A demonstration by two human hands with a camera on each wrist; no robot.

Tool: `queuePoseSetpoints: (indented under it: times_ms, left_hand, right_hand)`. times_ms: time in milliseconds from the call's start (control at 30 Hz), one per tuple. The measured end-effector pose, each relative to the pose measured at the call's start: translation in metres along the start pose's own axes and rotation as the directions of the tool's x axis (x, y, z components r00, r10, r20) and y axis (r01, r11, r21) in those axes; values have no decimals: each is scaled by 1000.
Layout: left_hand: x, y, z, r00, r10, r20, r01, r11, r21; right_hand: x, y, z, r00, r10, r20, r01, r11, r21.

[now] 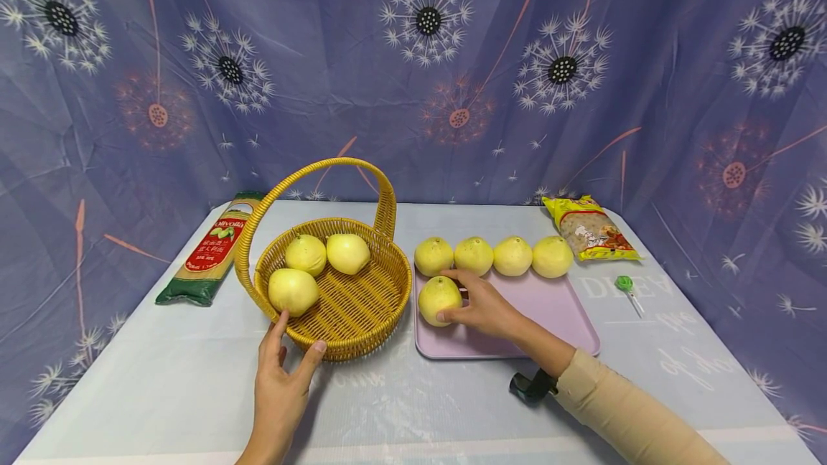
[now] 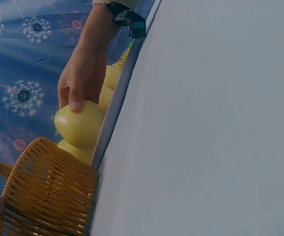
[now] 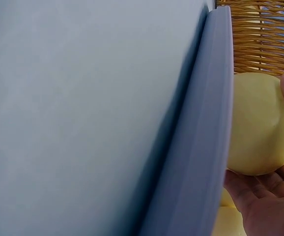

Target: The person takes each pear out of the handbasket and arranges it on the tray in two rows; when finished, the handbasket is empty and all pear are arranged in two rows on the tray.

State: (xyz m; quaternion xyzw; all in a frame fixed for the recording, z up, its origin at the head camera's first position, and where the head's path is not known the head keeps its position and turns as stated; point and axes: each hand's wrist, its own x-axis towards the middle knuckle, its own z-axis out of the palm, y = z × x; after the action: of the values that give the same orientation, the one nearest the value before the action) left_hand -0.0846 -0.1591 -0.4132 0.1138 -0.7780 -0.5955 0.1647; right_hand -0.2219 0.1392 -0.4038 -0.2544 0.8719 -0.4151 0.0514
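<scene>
Round, smooth, pale yellow fruit [image 1: 438, 301] gripped in right hand [image 1: 483, 306], left hand [image 1: 281, 384] spread against wicker basket [image 1: 352, 309]

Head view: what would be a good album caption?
Right hand grips a fruit at the tray; left hand touches the basket.

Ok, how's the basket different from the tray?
The basket is round and woven; the tray is smooth and rectangular. The basket is golden brown, the tray pinkish purple. The basket has a tall arched handle; the tray shows none. The basket holds three yellow fruits; the tray holds four in a row, with a fifth fruit in the right hand. Both stand on the table.
</scene>
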Motion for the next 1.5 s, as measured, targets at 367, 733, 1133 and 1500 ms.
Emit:
queuePoseSetpoints:
  times_ms: [367, 733, 1133, 1500]
  left_hand:
    - [0, -1, 0, 1000, 4, -9, -4, 1000, -3]
    - [0, -2, 0, 1000, 4, -9, -4, 1000, -8]
    - [0, -2, 0, 1000, 6, -6, -6, 1000, -12]
    - [0, -1, 0, 1000, 7, -6, -7, 1000, -15]
  right_hand:
    - [-1, 1, -1, 1000, -4, 6, 4, 1000, -21]
    - [3, -6, -8, 999, -42, 1, 42, 999, -3]
    - [6, -20, -15, 995, -88, -42, 87, 996, -25]
    - [16, -43, -17, 993, -110, -31, 110, 994, -1]
